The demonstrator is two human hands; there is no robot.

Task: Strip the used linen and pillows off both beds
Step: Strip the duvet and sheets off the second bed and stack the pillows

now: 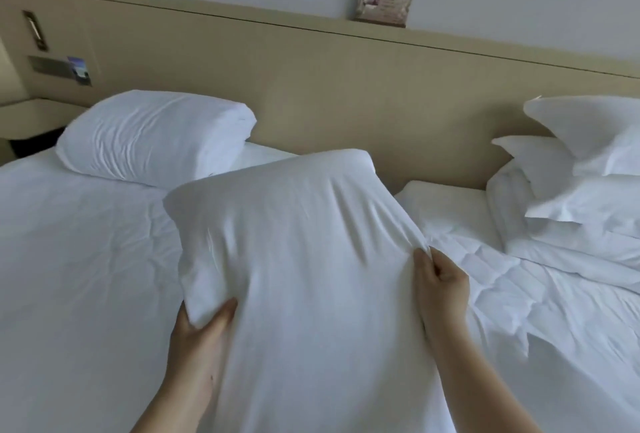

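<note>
Head: pillow (298, 259) held between left fingers (223, 313), right fingers (425, 263).

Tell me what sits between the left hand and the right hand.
In the head view, the held pillow fills the whole stretch: the left hand grips its lower left corner, and the right hand pinches its right edge.

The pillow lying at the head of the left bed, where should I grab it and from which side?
Probably take the pillow by its right short end, coming from the near right side. That end is nearest, stands plump above the sheet, and its case folds there offer something to pinch; the far edge lies by the headboard.
</note>
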